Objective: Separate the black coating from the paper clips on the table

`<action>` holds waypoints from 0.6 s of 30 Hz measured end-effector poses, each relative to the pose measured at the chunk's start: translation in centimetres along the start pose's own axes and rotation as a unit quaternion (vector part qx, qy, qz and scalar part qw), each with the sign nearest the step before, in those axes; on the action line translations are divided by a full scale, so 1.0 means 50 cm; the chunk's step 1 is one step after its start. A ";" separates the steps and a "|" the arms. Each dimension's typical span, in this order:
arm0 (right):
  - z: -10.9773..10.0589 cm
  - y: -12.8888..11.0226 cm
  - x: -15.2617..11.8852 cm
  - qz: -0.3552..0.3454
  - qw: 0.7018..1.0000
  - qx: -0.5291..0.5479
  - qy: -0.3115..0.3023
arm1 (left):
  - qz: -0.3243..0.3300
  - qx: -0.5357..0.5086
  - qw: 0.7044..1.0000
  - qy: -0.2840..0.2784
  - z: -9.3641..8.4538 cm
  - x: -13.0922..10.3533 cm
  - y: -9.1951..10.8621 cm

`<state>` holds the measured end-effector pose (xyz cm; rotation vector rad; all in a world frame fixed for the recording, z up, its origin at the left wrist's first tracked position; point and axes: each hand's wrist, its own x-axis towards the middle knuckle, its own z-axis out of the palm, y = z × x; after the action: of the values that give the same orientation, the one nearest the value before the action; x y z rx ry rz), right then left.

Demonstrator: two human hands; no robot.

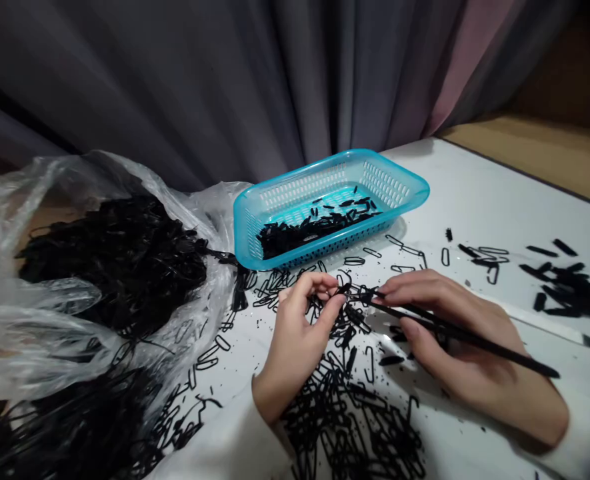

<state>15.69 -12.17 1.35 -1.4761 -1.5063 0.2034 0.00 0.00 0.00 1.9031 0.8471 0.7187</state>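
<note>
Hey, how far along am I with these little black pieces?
Partway, it seems. The black pieces in the blue basket look done. Your left hand pinches a small piece; your right hand holds a black tool. The dark heap in the plastic bag is probably left; the loose loops, I can't tell.

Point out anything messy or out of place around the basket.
Thin black loops lie scattered loose across the white table, outside the blue basket; the strewn bits look untidy, perhaps just work in progress. Nothing looks clearly broken.
</note>
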 end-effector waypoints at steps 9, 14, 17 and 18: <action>-0.002 0.001 0.000 0.007 1.000 0.000 -0.003 | -0.001 -0.009 1.000 0.008 -0.001 -0.001 0.004; -0.002 0.002 -0.001 0.008 1.000 0.005 -0.008 | 0.007 -0.012 1.000 0.014 -0.001 -0.001 0.007; -0.002 0.000 -0.002 0.007 1.000 0.004 -0.007 | 0.006 -0.015 1.000 0.021 -0.002 -0.001 0.006; -0.002 0.000 -0.002 0.008 1.000 0.002 -0.008 | 0.005 -0.016 1.000 0.022 -0.002 -0.001 0.006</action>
<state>15.74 -12.32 1.36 -1.4861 -1.5068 0.2279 -0.04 -0.10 0.29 1.8706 0.8493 0.7776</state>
